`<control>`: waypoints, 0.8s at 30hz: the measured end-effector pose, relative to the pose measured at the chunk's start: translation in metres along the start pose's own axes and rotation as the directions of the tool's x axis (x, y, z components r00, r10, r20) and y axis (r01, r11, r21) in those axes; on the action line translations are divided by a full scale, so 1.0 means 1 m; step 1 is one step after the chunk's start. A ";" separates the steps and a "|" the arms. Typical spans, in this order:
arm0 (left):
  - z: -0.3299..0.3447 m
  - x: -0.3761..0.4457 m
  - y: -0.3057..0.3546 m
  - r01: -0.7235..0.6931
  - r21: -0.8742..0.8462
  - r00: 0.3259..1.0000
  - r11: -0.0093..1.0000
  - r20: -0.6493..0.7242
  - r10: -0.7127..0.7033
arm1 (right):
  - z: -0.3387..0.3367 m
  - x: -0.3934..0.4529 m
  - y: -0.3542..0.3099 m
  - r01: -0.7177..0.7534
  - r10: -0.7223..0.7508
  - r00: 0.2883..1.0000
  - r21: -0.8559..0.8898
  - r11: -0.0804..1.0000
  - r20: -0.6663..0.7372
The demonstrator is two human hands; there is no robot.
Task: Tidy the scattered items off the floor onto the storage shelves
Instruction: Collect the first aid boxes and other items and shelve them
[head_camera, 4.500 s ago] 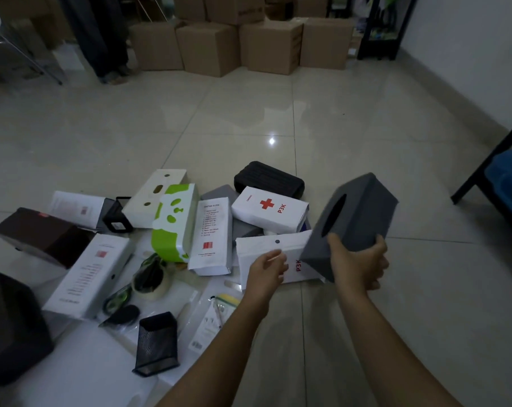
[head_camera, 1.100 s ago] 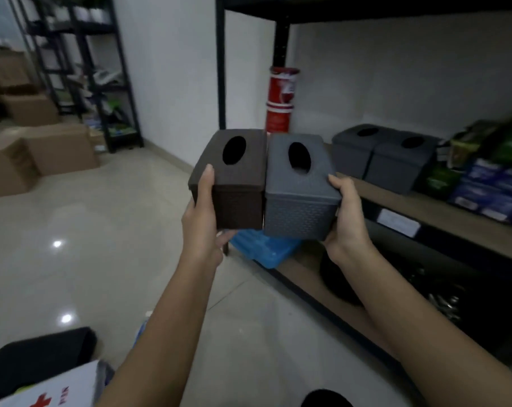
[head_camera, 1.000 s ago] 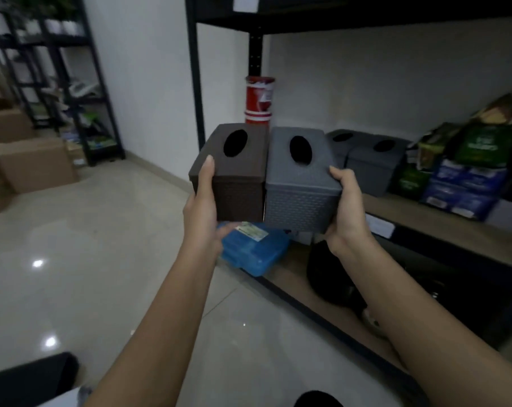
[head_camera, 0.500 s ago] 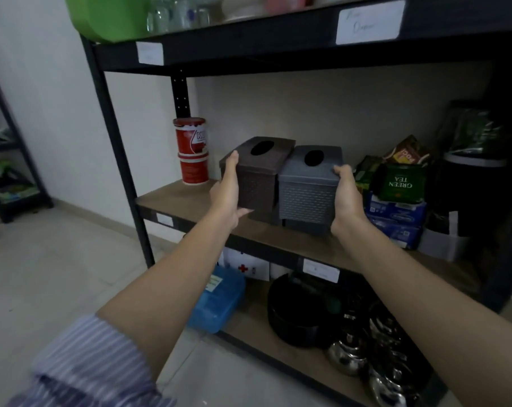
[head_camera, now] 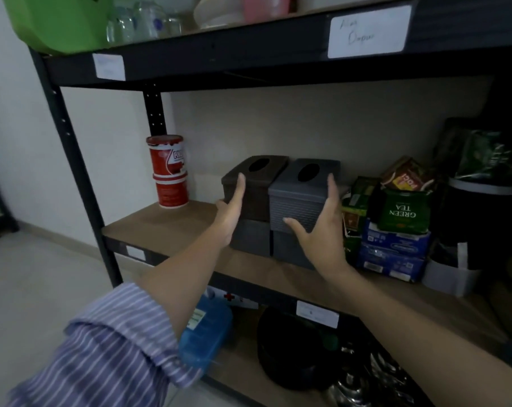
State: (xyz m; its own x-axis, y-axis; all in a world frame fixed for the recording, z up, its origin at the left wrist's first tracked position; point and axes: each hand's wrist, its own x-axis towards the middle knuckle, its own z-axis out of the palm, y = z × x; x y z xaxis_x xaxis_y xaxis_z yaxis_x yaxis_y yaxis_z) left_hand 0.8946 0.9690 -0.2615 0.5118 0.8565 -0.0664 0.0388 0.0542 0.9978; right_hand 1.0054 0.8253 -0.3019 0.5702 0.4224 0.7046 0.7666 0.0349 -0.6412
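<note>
Both arms stretched forward and upward from the lower edge of the view, converging toward the middle. Left forearm bare from a rolled blue-and-white striped cotton sleeve (head_camera: 114, 345) bunched at the elbow; right forearm bare along its whole visible length. Left hand (head_camera: 230, 208) turned palm inward, fingers straight and together, pointing up, laid flat against the left side of a dark brown plastic tissue box (head_camera: 253, 186). Right hand (head_camera: 322, 230) opposite, palm inward, fingers extended up the right side of a grey plastic tissue box (head_camera: 303, 193), thumb splayed leftward across its front face. Wrists roughly level, nearly straight.
</note>
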 end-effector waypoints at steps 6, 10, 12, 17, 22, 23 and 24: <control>-0.006 0.071 -0.020 0.056 -0.190 0.995 0.980 -0.070 -0.071 | 0.002 0.016 0.021 0.033 -0.033 0.999 -0.039 0.999 -0.001; -0.002 0.056 -0.007 -0.010 -0.105 0.999 0.994 -0.048 0.005 | 0.006 0.020 0.027 0.059 -0.059 0.998 0.010 0.998 0.010; 0.001 0.054 -0.008 -0.015 -0.079 0.998 0.997 -0.059 0.011 | 0.005 0.020 0.029 0.080 -0.080 0.997 0.004 0.997 0.015; -0.001 0.057 -0.010 0.031 -0.122 0.999 0.992 -0.018 -0.034 | -0.002 0.017 0.026 0.062 -0.063 0.996 0.013 0.998 0.069; -0.002 0.015 -0.020 -0.104 -0.057 0.987 0.993 -0.126 0.096 | -0.005 0.009 0.008 0.162 -0.163 0.987 -0.106 0.981 -0.008; 0.000 0.006 -0.025 -0.155 -0.024 0.971 0.988 -0.186 0.148 | -0.005 0.007 0.004 0.217 -0.223 0.975 -0.164 0.962 -0.019; 0.000 -0.003 -0.033 -0.210 0.042 0.946 0.977 -0.243 0.214 | -0.006 0.004 -0.001 0.268 -0.277 0.961 -0.213 0.940 -0.017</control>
State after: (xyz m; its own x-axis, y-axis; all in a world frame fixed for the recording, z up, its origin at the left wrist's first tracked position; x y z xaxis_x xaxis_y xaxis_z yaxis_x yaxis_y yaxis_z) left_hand 0.8919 0.9649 -0.2939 0.2836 0.9468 0.1522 -0.0336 -0.1488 0.9883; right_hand 1.0085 0.8216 -0.2967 0.3401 0.3810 0.8598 0.9358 -0.0471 -0.3493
